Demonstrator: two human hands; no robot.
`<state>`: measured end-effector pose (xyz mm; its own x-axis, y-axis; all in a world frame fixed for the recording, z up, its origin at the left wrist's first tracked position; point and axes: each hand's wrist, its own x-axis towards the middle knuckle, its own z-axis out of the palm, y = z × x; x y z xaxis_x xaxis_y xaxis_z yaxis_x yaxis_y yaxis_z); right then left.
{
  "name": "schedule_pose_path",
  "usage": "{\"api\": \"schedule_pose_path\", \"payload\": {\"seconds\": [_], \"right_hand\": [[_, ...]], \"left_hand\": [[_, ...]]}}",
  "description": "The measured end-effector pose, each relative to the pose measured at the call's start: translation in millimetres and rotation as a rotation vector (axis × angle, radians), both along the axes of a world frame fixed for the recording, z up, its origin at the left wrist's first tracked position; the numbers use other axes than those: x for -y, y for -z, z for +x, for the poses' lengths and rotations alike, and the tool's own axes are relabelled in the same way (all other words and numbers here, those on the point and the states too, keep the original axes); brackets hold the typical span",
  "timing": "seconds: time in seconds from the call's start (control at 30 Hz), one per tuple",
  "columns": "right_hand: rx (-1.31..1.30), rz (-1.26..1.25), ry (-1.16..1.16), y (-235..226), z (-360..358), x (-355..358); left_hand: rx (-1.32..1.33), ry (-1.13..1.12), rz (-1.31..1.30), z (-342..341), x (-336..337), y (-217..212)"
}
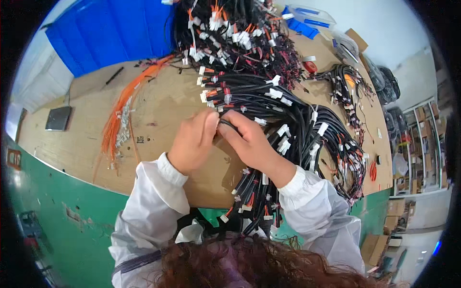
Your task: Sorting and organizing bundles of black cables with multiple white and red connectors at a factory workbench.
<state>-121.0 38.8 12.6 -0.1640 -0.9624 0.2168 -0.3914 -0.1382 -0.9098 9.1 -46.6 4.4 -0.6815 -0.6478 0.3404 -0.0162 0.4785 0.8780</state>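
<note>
My left hand and my right hand meet over the brown worktable, fingertips pinched together on a black cable from a big bundle of black wire harnesses. The bundle has white connectors and tags and loops to the right, and its ends hang over the table's front edge near my chest. Both arms are in white sleeves.
A bunch of orange wires lies to the left. More black and red harnesses pile up at the back, another bunch at the right. A dark flat tablet sits far left, blue sheeting behind, a black pen nearby.
</note>
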Motion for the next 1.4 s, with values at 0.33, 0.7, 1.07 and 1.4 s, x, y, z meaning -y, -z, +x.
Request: {"api": "schedule_pose_path", "payload": {"seconds": [0.33, 0.7, 1.07, 1.4], "right_hand": [[-0.653, -0.006, 0.061, -1.8, -34.6, -11.1], [-0.972, 0.216, 0.302, 1.9, -62.6, -30.2], [-0.782, 0.022, 0.108, 18.9, -75.5, -45.1], [-1.011, 0.37, 0.199, -0.7, -39.4, -27.8]], "left_hand": [[-0.21, -0.036, 0.456, 7.5, 23.6, 22.6], [-0.479, 0.015, 0.711, -2.7, 18.0, 14.5], [-0.065, 0.118, -0.794, 32.8, -44.3, -0.4], [0.158, 0.34, -0.928, 48.9, -88.5, 12.0]]}}
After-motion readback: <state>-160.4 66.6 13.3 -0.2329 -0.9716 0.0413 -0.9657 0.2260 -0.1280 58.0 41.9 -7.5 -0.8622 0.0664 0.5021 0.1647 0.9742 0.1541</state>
